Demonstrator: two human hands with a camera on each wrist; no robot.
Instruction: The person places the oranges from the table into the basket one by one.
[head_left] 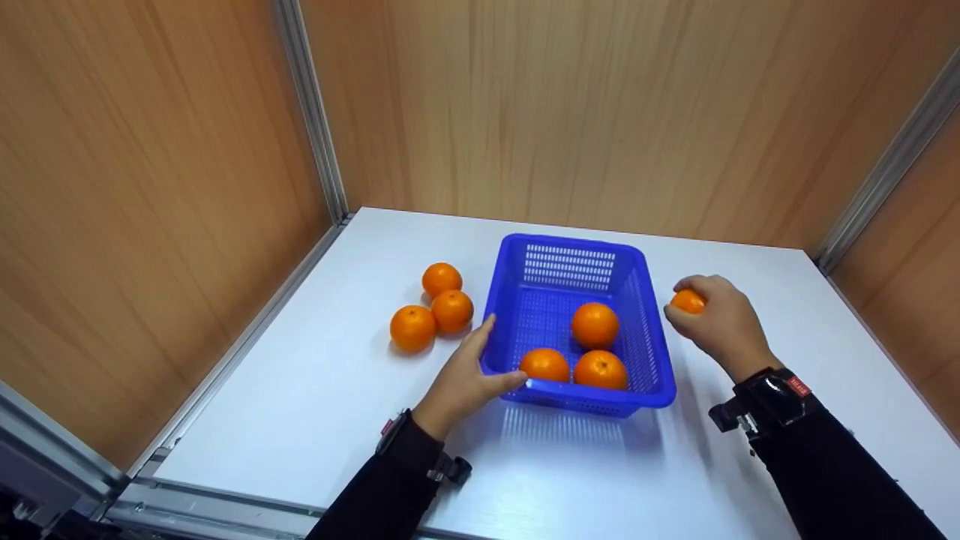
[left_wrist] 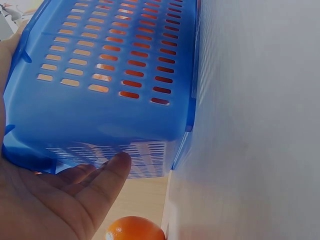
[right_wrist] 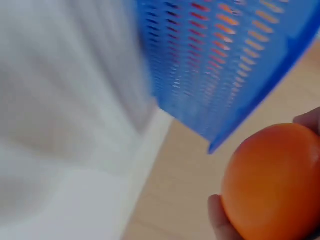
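Note:
A blue plastic basket (head_left: 551,296) with slotted walls stands mid-table, three oranges (head_left: 595,325) inside it toward its near and right side. At its near left corner, my left hand (head_left: 466,379) grips the basket, thumb over the rim and fingers along the outer left wall. In the left wrist view those fingers lie against the slotted wall (left_wrist: 100,117). To the right of the basket, my right hand (head_left: 718,321) holds another orange (head_left: 688,301) between thumb and fingers, above the table. The right wrist view shows this orange (right_wrist: 275,182) close beside the basket's wall (right_wrist: 200,65).
Three more oranges (head_left: 452,312) sit close together on the white table (head_left: 300,390), left of the basket. Wood-grain panels (head_left: 600,112) enclose the table at the back and both sides, with metal frame posts (head_left: 315,112) at the corners.

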